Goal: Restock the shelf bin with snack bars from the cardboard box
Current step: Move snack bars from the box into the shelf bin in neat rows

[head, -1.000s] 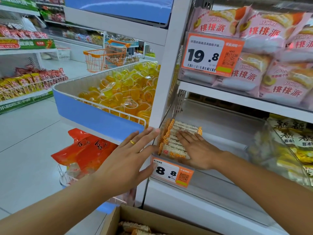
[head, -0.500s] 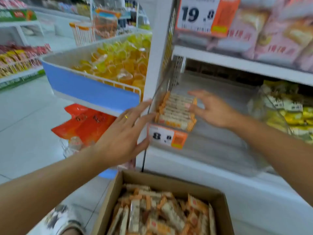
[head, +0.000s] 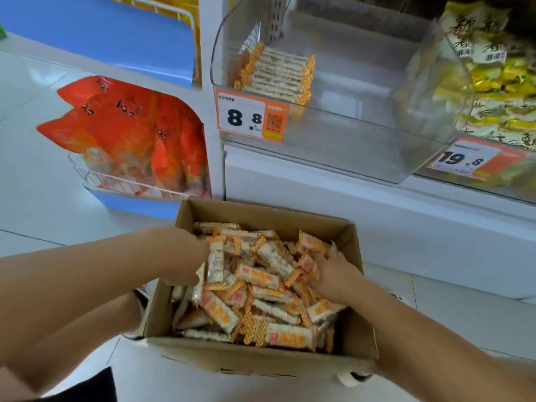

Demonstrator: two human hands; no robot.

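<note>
An open cardboard box (head: 356, 338) on the floor is full of loose white-and-orange snack bars (head: 258, 288). My left hand (head: 188, 256) reaches in from the left, its fingers curled down against an upright snack bar (head: 216, 264). My right hand (head: 336, 275) lies on the pile at the right side, fingertips buried among the bars. Above, the clear shelf bin (head: 333, 132) holds one neat row of snack bars (head: 275, 71) in its left corner. An 8.8 price tag (head: 249, 117) is on its front.
A neighbouring clear bin of yellow-and-white packets (head: 499, 91) with a 19.8 tag (head: 464, 159) sits to the right. Orange bags (head: 130, 134) stand in a wire basket at the left, under a blue-fronted bin (head: 116, 33). White tile floor (head: 43, 198) surrounds the box.
Both hands left the shelf bin and dropped into the cardboard box. My view tilted down from the shelf to the box.
</note>
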